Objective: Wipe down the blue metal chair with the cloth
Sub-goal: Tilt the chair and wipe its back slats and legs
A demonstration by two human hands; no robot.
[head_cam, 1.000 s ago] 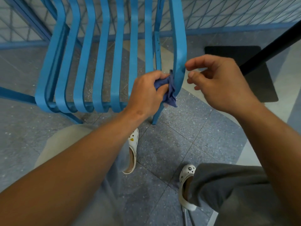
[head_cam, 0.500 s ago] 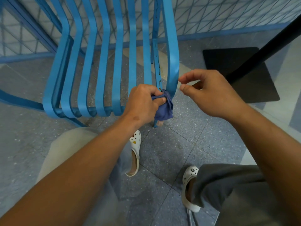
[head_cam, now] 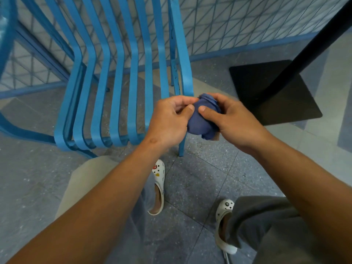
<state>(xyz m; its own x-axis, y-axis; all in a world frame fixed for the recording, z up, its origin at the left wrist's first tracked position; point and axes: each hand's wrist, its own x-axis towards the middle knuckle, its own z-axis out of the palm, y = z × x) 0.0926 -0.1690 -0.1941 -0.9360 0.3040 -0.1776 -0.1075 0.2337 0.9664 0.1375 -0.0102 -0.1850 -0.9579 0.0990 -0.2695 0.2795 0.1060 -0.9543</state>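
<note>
- Blue cloth [head_cam: 200, 121] is held bunched between both hands, just in front of the blue metal chair [head_cam: 122, 77], near its front right corner and clear of the slats.
- Left hand [head_cam: 169, 121] is curled round the cloth's left side, thumb and fingers [head_cam: 187, 111] pinching the fabric.
- Right hand [head_cam: 230, 119] is wrapped round the cloth's right side, its thumb pressed onto the wad and its fingers [head_cam: 215, 97] curled over the top.
- The step in hand is judged to be a regathering or refolding of the cloth before more wiping.
- To do it well, a cleaner face should be turned outward and the loose tail under the wad tucked in, so that nothing is snagged on the chair's edges.
- A flat pad is best formed, so that each slat can be wrapped and stroked along its length, including the narrow edges and the bend between seat and back.
- The chair's front right leg [head_cam: 182, 147], just below the hands, is judged easy to miss and should be taken in one downward pass.
- Counted: one cloth, one chair, two hands.
- About seven slats are seen on the chair; the far left ones overlap, so the count is uncertain.
- Beside the chair to the right, one black base plate [head_cam: 270, 96] with one dark post [head_cam: 312, 42] is seen on the floor [head_cam: 200, 180]; two white clogs [head_cam: 159, 187] are worn.
</note>
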